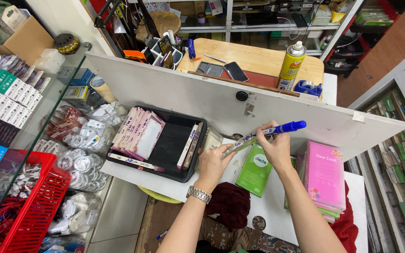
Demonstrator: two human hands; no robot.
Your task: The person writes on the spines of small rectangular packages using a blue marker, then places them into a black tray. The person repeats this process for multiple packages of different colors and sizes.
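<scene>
My left hand (pixel 214 164), with a metal watch on its wrist, grips the lower end of a long flat slim package (pixel 240 143) held edge-up over the white counter. My right hand (pixel 274 146) holds a blue marker (pixel 284 128) against the package's upper end, its capped tip pointing right. Just left of my hands sits a black tray (pixel 174 150) with a stack of pink-edged flat packages and a few slim boxes standing on edge. A green box (pixel 255 171) lies flat under my hands.
A pile of pink and green flat boxes (pixel 325 175) lies at the right. A white board (pixel 202 93) stands behind the tray. Beyond it a wooden table holds a spray can (pixel 292 65), phones and a tape dispenser. Bagged cables (pixel 83 154) and a red basket (pixel 36 206) fill the left.
</scene>
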